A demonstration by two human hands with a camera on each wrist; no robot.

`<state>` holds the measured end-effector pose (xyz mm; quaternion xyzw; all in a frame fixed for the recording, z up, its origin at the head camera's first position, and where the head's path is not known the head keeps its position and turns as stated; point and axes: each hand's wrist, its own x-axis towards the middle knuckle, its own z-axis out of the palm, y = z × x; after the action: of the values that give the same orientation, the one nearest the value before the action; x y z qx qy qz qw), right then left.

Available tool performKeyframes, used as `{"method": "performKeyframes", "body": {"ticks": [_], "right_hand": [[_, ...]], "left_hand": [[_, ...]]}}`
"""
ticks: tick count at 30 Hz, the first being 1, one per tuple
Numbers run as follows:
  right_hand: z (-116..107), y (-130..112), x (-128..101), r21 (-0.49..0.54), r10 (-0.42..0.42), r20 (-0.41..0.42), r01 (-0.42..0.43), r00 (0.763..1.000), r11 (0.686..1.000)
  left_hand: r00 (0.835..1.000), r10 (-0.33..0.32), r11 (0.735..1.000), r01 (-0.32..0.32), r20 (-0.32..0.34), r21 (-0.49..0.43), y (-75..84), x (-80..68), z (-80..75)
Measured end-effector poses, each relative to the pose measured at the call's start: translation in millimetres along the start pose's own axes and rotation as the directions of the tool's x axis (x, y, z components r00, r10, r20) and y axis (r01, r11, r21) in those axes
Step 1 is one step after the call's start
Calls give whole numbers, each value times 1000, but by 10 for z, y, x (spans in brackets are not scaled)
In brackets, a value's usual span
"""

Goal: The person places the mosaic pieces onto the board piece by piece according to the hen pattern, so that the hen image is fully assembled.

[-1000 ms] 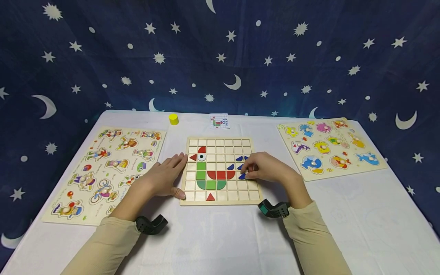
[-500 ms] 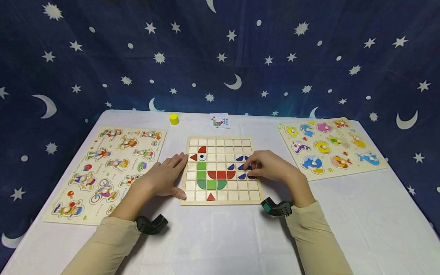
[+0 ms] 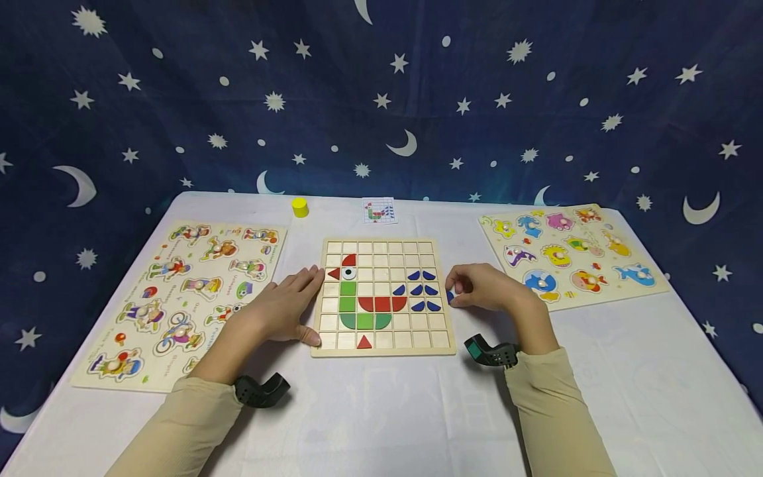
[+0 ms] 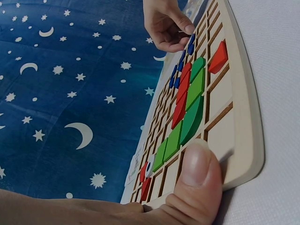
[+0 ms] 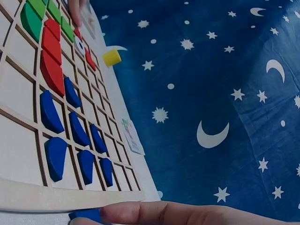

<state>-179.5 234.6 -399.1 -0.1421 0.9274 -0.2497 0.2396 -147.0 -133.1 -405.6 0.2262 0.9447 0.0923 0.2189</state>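
Note:
A wooden grid board (image 3: 384, 352) carries flat green, red and blue pieces laid in a bird shape, with a white eye piece (image 3: 349, 272). My left hand (image 3: 283, 308) rests along the board's left edge, fingers stretched out, its thumb (image 4: 199, 173) at the near corner. Just off the right edge, my right hand (image 3: 483, 286) pinches a blue curved piece (image 5: 86, 215) between thumb and finger; the fingers cover part of it. Several blue pieces (image 3: 430, 290) of like shape sit in the right-hand columns. A red triangle (image 3: 364, 342) lies in the bottom row.
Behind the board lie a small printed pattern card (image 3: 378, 211) and a yellow cylinder (image 3: 300, 207). A sports figure puzzle (image 3: 179, 291) is at the left, a sea animal puzzle (image 3: 572, 258) at the right. A starry blue curtain (image 3: 334, 99) hangs behind the table.
My right hand has moved right, from over the board's right columns to just beyond its edge, where a blue piece shows in its fingers. The left hand stays in place.

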Motion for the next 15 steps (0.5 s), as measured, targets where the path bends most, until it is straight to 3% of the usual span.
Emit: {"method": "performKeyframes", "body": {"ticks": [15], "right_hand": [[25,46,25,2,16,-8,-16,1000,1000]], "left_hand": [[1000,-2,1000,2,1,3,14,-2,-11]]}}
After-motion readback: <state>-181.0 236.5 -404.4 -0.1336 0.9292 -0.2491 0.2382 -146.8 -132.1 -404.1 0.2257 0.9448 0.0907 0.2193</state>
